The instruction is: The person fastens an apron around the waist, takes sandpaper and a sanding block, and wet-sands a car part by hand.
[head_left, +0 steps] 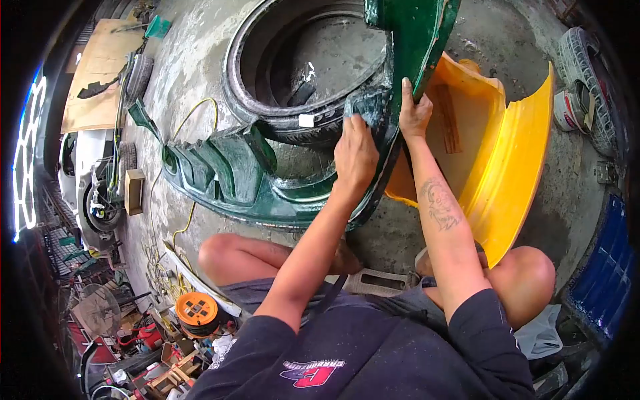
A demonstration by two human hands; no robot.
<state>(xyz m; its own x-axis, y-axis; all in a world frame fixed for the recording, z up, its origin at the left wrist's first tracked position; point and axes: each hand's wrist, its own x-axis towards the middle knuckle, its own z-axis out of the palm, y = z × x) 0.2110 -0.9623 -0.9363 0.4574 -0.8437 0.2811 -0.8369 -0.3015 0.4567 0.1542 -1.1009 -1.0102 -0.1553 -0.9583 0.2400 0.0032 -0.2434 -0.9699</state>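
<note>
A dark green car bumper (243, 170) curves across the floor in front of me and rises at its right end, partly resting on a tyre (303, 123). My right hand (415, 117) is closed around the edge of that raised end, thumb upward. Just left of it, my left hand (355, 153) presses against the bumper's inner face with fingers curled. At its fingertips lies a wet-looking greyish patch (367, 105); whether the fingers pinch anything there is hidden.
A yellow bumper-like panel (497, 180) stands at the right, close to my right forearm. Farther right are another tyre (581, 87), a white bucket (570, 110) and a blue panel (603, 267). An orange cable reel (200, 312), a yellow cord and cluttered tools lie lower left.
</note>
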